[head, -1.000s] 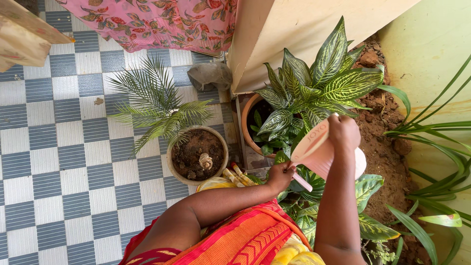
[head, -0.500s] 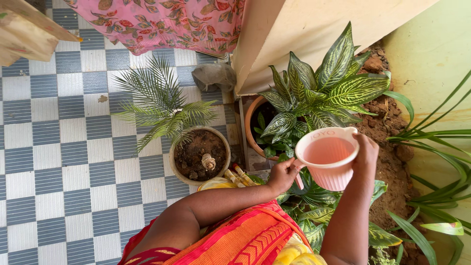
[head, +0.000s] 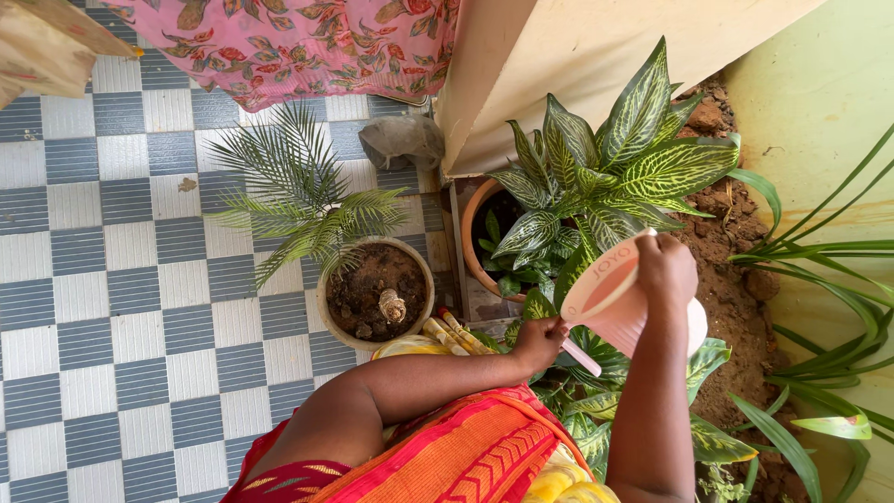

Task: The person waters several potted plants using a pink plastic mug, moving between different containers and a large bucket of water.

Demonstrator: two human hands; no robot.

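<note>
A pink plastic mug (head: 610, 293) is tilted on its side over the green leaves, its mouth turned toward the orange clay pot (head: 472, 244). My right hand (head: 666, 265) grips the mug's rim and body from above. My left hand (head: 537, 340) holds the mug's handle at its lower end. A plant with white-veined green leaves (head: 615, 168) grows out of the clay pot just beyond the mug.
A pale pot (head: 328, 307) of dry soil with a small feathery palm (head: 298, 200) stands on the blue-and-white checked tiles (head: 112, 279). Bare earth (head: 736, 307) and long green blades (head: 819, 251) lie right. A cream wall (head: 577, 56) and floral pink cloth (head: 298, 42) are above.
The mug stood upright with liquid showing half a second ago; now both hands have tipped it over toward the clay pot and shifted it slightly left.
</note>
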